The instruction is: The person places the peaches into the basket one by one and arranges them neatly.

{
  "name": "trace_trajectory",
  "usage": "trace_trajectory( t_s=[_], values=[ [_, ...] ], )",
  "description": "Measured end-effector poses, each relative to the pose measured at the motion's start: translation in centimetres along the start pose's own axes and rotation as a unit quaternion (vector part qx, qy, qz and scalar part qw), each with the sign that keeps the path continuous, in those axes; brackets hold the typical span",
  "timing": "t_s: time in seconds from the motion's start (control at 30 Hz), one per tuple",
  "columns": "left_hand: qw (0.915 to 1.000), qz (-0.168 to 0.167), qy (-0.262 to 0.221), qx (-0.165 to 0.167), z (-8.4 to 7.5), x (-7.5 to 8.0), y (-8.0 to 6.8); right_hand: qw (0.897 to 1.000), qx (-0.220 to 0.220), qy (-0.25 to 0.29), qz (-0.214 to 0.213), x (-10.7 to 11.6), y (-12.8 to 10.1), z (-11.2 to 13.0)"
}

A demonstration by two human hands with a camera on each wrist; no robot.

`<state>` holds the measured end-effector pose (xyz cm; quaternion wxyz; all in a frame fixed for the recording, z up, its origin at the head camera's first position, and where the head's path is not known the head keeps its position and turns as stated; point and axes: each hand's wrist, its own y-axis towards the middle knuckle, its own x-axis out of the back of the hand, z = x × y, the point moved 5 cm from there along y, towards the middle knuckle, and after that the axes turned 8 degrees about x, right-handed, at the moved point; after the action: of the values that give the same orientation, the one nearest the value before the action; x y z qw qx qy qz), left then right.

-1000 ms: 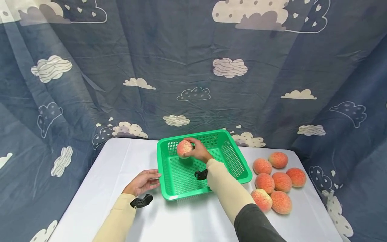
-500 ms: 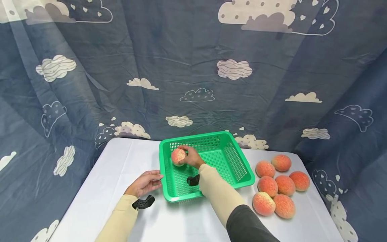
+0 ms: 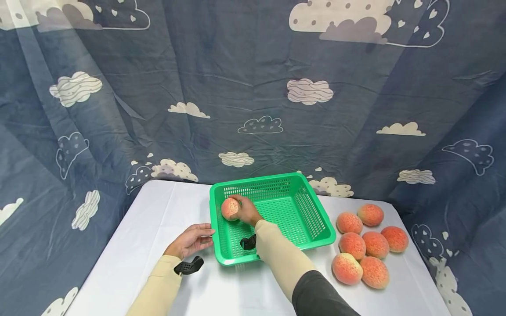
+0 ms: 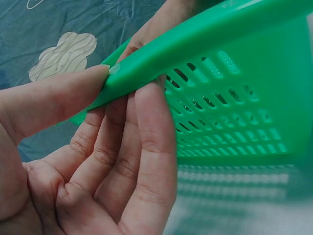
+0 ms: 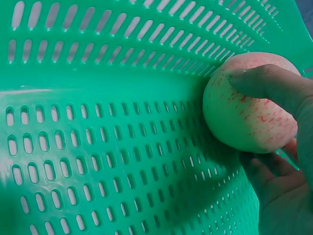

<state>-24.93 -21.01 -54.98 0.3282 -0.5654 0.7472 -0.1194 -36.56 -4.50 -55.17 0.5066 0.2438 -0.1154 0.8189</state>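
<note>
A green slotted plastic basket [image 3: 276,215] stands on the white table. Inside it, toward the far left corner, my right hand [image 3: 248,211] grips a peach [image 3: 229,209] of speckled pink and cream. The right wrist view shows the thumb across the top of this peach [image 5: 249,115] and other fingers underneath, close to the basket's wall. My left hand [image 3: 192,240] is at the basket's left rim. Up close in the left wrist view, its thumb lies on the rim [image 4: 146,68] and its fingertips meet the rim's underside, so the rim is pinched between them.
Several more peaches [image 3: 364,243] lie in a cluster on the table right of the basket. The white tabletop [image 3: 237,289] reaches in front of the basket. A dark blue curtain [image 3: 221,79] with cloud prints hangs directly behind the table.
My right hand has carried the peach left and lower into the basket's far left corner. The left hand has stayed at the rim. The whole scene has shifted slightly right in view.
</note>
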Motion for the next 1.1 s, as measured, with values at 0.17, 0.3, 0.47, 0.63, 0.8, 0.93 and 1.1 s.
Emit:
trace_trajectory(
  t_s=[0.17,0.3,0.47,0.63,0.8,0.93,1.1],
  values=[
    [1.0,0.004,0.0,0.002,0.0,-0.3,-0.1,1.0,0.001,-0.018,0.012,-0.1,-0.1,-0.1],
    [1.0,0.001,0.007,0.003,0.1,-0.2,0.0,1.0,-0.018,-0.008,0.018,0.5,-0.6,-0.1],
    [1.0,-0.001,0.007,0.002,0.1,0.0,0.0,0.999,-0.03,0.002,0.022,2.0,-1.4,0.3],
    [0.9999,0.011,0.008,0.0,-0.1,-0.1,0.0,0.999,-0.041,0.024,0.012,4.2,-2.4,0.8],
    [0.9997,0.021,0.011,0.002,-0.2,-0.2,-0.2,0.998,-0.042,0.044,-0.01,7.0,-4.0,0.8],
    [0.9995,0.026,0.013,0.008,0.1,-0.3,-0.2,0.997,-0.03,0.065,-0.028,9.2,-5.9,0.7],
    [0.9995,0.024,0.018,0.006,-0.1,-0.5,-0.3,0.994,0.007,0.106,-0.035,11.6,-7.9,0.5]
  ],
)
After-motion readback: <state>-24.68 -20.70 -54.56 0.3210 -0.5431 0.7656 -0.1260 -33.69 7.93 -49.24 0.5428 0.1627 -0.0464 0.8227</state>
